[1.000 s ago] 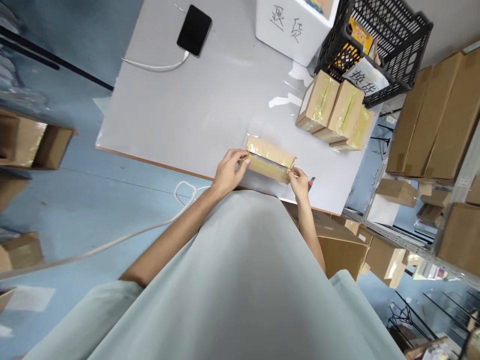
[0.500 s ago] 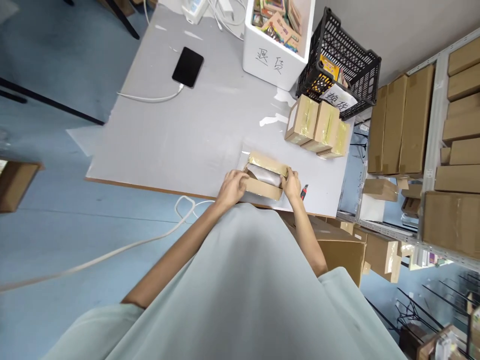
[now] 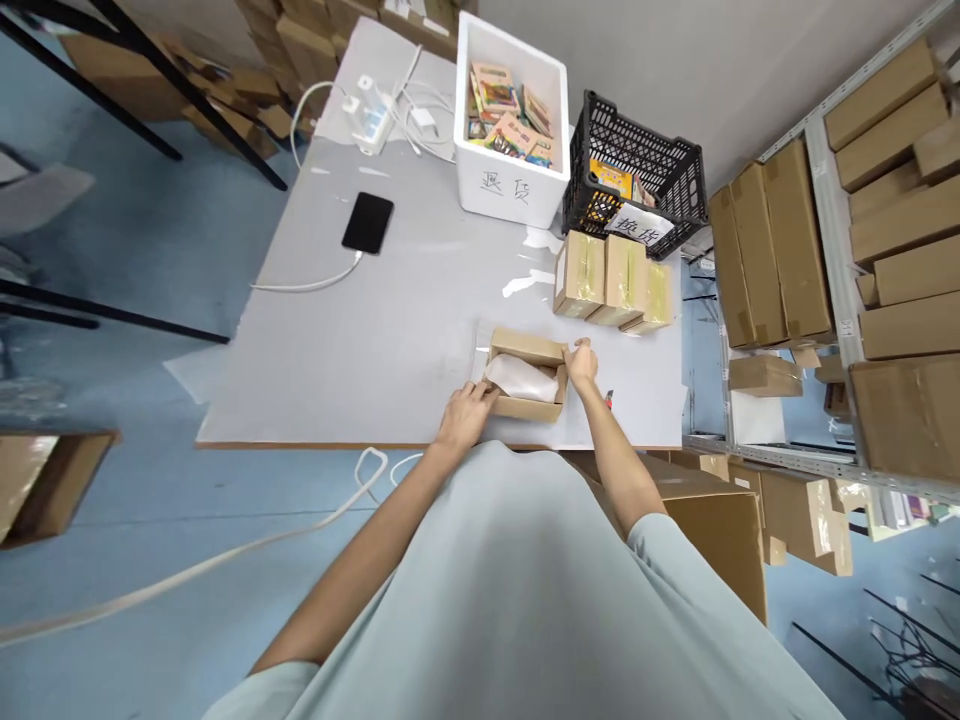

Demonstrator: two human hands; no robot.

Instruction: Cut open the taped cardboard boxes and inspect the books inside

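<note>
A small cardboard box [image 3: 525,409] stands open at the table's near edge, its flaps spread apart. Inside lies a pale wrapped bundle [image 3: 521,378], whose contents are hidden. My left hand [image 3: 466,412] grips the box's left end near the front corner. At the far right corner, my right hand [image 3: 581,362] has its fingers curled on the cardboard edge. A red and black utility knife [image 3: 609,400] lies just right of my right forearm, partly hard to make out.
Several taped boxes [image 3: 580,275] stand behind on the right. Beyond them are a black crate [image 3: 637,170] and a white foam bin [image 3: 514,195] of small packets. A black phone [image 3: 367,222] on a cable lies left. Shelving [image 3: 832,230] with cartons rises at right.
The box's flaps have opened wider, showing more of the wrapped bundle. My right hand has shifted to the far right corner. The camera view has moved, showing more of the table's back.
</note>
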